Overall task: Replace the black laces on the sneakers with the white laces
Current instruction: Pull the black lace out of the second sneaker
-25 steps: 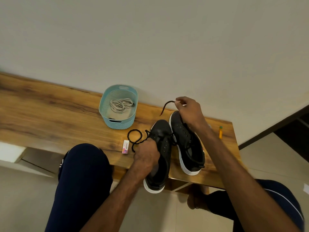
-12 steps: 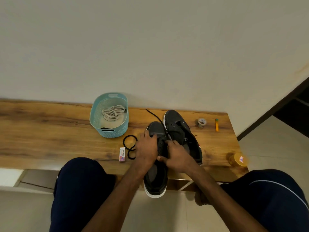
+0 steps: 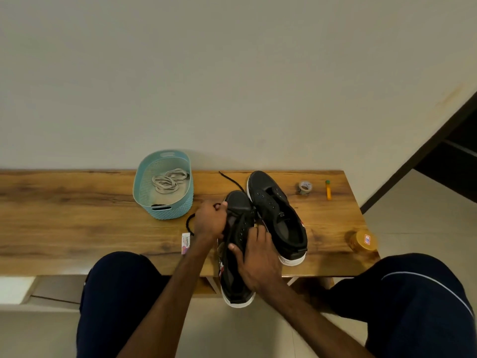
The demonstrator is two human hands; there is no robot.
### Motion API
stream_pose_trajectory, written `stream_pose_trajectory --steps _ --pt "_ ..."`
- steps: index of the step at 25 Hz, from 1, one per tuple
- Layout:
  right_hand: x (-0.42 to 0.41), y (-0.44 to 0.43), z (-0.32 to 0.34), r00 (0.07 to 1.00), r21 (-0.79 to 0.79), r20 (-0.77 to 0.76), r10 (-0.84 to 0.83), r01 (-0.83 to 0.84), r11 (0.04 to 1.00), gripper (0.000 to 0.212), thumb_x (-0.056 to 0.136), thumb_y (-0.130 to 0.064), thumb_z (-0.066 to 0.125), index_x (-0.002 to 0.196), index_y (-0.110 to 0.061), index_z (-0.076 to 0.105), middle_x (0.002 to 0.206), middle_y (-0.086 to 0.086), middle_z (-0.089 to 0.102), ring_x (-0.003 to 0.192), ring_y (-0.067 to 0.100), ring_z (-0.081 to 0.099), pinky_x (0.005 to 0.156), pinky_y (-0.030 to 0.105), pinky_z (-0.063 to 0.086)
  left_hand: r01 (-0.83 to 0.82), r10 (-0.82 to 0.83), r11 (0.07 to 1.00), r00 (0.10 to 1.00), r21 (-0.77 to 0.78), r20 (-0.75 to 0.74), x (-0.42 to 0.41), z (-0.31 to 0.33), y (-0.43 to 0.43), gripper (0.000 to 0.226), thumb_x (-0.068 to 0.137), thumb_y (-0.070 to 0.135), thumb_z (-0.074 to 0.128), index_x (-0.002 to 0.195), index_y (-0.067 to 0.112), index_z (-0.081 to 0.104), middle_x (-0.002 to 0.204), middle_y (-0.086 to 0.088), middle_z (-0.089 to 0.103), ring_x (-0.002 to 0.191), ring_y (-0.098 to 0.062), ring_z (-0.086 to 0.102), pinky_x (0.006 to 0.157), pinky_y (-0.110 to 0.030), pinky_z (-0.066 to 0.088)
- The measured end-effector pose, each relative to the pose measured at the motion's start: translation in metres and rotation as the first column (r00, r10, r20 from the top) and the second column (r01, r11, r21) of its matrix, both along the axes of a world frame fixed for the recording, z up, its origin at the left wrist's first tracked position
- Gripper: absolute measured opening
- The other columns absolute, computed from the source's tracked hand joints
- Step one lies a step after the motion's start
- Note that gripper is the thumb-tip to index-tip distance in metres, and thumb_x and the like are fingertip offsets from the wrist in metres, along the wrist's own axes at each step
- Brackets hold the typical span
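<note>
Your left hand is pinching the thin black lace beside the black white-soled sneaker your right hand is gripping; coiled white laces are lying in the teal plastic basket beyond your left hand.

small white and pink rectangular packet on the wooden bench, "camlin" printed lengthwise, white lettering on the tongue of the farther black white-soled sneaker too small to read, round orange lid, label blurred

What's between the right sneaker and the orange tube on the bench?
A small tape roll, lying apart from both the sneaker and the tube; the head view shows it.
</note>
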State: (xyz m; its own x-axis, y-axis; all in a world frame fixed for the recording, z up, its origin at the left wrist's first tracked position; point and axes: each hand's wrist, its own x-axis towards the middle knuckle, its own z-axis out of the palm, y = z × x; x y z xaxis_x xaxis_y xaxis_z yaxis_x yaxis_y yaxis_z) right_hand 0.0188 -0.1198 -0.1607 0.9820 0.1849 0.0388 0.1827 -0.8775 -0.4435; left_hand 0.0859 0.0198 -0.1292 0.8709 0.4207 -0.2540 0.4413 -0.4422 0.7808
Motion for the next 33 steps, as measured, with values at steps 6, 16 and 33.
stream_pose_trajectory --steps 6,16,33 --pt "0.009 -0.006 0.0 1.0 0.076 -0.02 0.009 -0.007 0.997 0.06 0.095 -0.065 0.031 0.133 -0.019 0.039 0.136 0.004 0.044 0.117 0.021 0.046 0.094 0.038 0.048 0.4 -0.468 0.68 0.882 0.614 -0.055 -0.003 0.003 -0.011 0.039 0.094 0.018 0.054 0.133 0.016 0.052 0.141 -0.005 0.046 0.123 -0.026 0.049 0.098 -0.041 0.047" --pt "0.007 -0.001 -0.012 0.989 0.454 -0.126 -0.073 0.123 0.882 0.061 0.104 -0.051 0.026 0.158 -0.029 0.008 0.163 -0.006 0.024 0.148 0.003 0.018 0.121 0.033 0.024 0.55 -0.508 0.542 0.817 0.636 -0.274 0.001 -0.017 -0.023 0.031 0.102 0.036 0.038 0.117 0.021 0.06 0.135 -0.004 0.043 0.123 -0.025 0.044 0.104 -0.052 0.037" --pt "0.009 -0.002 -0.001 0.971 0.128 -0.223 -0.086 0.117 0.985 0.05 0.103 -0.052 0.024 0.138 -0.02 0.04 0.137 0.002 0.051 0.126 0.021 0.049 0.104 0.04 0.042 0.47 -0.501 0.73 0.862 0.497 -0.079 0.002 -0.004 -0.001 0.026 0.097 0.027 0.056 0.121 0.017 0.053 0.101 -0.006 0.066 0.086 -0.021 0.061 0.073 -0.035 0.051"
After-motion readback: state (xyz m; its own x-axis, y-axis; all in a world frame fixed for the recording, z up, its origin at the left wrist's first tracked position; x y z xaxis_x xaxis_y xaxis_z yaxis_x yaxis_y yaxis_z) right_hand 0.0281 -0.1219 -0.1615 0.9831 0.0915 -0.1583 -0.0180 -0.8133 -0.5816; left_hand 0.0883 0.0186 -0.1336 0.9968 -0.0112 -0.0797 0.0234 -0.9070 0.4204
